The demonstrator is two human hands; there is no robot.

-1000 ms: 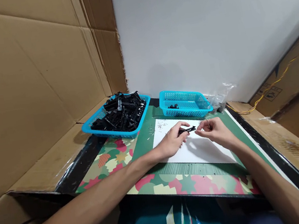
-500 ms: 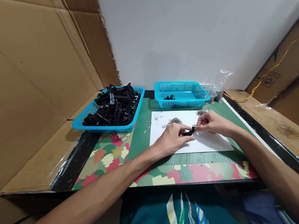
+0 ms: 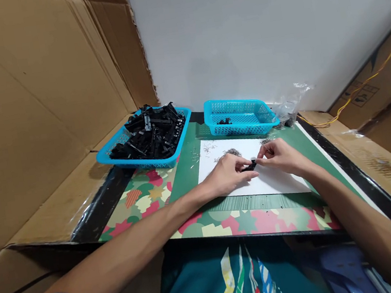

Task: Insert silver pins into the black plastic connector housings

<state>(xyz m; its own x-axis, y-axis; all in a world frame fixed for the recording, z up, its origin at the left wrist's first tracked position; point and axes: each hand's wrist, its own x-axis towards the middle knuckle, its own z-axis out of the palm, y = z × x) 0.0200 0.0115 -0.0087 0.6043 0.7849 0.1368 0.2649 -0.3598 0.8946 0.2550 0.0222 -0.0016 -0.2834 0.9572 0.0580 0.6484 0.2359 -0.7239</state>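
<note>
Hands [image 3: 226, 175] [image 3: 281, 157] closer than before, both at black part [image 3: 249, 168].

Hands [image 3: 226, 176] at blk part [image 3: 249, 167]: L grips, R at end; wht sheet [image 3: 274, 184] under; blue bskts [image 3: 244, 128] beyond.

Blk plas. part [image 3: 249, 168], smooth paper [image 3: 274, 184]; glossy plas. basket [image 3: 139, 162]

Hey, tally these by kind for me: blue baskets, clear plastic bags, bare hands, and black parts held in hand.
Blue baskets: 2
Clear plastic bag: 1
Bare hands, left hand and right hand: 2
Held black part: 1
Total: 6
</note>
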